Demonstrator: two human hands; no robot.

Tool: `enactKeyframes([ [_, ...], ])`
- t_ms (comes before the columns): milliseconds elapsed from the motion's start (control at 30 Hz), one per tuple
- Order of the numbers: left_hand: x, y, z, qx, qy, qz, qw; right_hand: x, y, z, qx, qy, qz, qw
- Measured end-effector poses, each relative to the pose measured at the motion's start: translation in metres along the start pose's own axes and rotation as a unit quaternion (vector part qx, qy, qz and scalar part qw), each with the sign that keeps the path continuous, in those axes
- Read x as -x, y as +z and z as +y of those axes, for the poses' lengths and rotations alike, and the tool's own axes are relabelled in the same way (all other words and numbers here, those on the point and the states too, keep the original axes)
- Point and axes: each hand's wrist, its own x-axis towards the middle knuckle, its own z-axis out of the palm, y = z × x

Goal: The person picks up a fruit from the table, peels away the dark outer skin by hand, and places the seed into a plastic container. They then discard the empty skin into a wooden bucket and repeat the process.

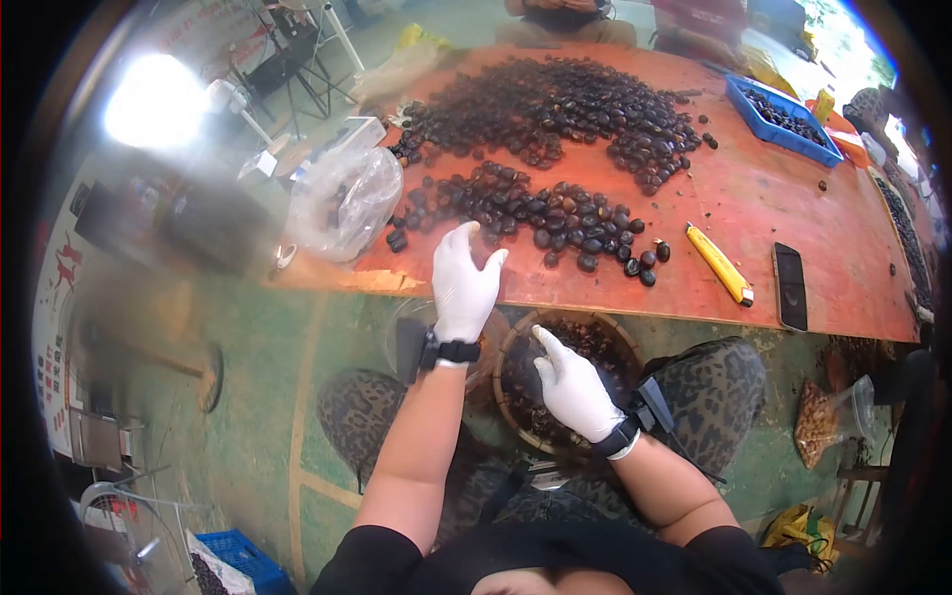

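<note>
My left hand [464, 281], in a white glove, is over the front edge of the red table [793, 218], its fingertips near the closest dark round nuts [555, 213]. Its thumb stands apart from the fingers. My right hand [575, 387], also gloved in white, is lower, over a round woven basket [628, 335] with dark pieces and shells inside. Its index finger points forward and the thumb is apart; the other fingers are hard to make out. Nothing shows held in either hand. A larger heap of dark nuts [555, 99] lies farther back.
On the table's right are a yellow cutter [718, 264], a black phone [790, 286] and a blue tray [783, 121] of dark pieces. A clear plastic bag [347, 203] lies at the left edge. A person [567, 18] is across the table.
</note>
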Motion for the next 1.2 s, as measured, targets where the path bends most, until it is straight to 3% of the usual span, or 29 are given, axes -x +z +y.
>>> enactKeyframes([
  [167, -0.008, 0.016, -0.002, -0.01, -0.037, -0.026, 0.999, 0.001, -0.005, 0.0, 0.013, 0.019, -0.011, 1.0],
  [200, -0.005, 0.012, 0.0, -0.015, 0.002, 0.003, 1.0, 0.001, -0.006, 0.0, 0.007, 0.017, -0.006, 1.0],
  [300, 0.016, 0.002, -0.005, 0.215, -0.018, -0.017, 0.976, 0.001, -0.011, -0.005, -0.021, 0.024, 0.0, 1.0],
  [367, 0.037, -0.014, 0.002, 0.419, -0.174, -0.087, 0.887, 0.001, -0.015, -0.01, -0.05, 0.045, -0.005, 0.998],
  [433, 0.051, -0.035, 0.022, 0.615, -0.281, -0.119, 0.727, 0.001, -0.017, -0.016, -0.127, 0.069, -0.023, 0.989],
  [533, 0.074, -0.039, 0.018, 0.674, -0.257, -0.146, 0.677, 0.001, -0.023, -0.028, -0.194, 0.071, -0.036, 0.978],
  [633, 0.089, -0.041, 0.017, 0.675, -0.315, -0.151, 0.65, 0.002, -0.021, -0.029, -0.209, 0.048, -0.035, 0.976],
  [1100, 0.099, -0.037, 0.019, 0.642, -0.308, -0.146, 0.687, -0.001, -0.015, -0.026, -0.268, 0.115, -0.071, 0.954],
  [1200, 0.099, -0.033, 0.021, 0.639, -0.269, -0.132, 0.709, -0.003, -0.018, -0.03, -0.306, 0.155, -0.089, 0.935],
])
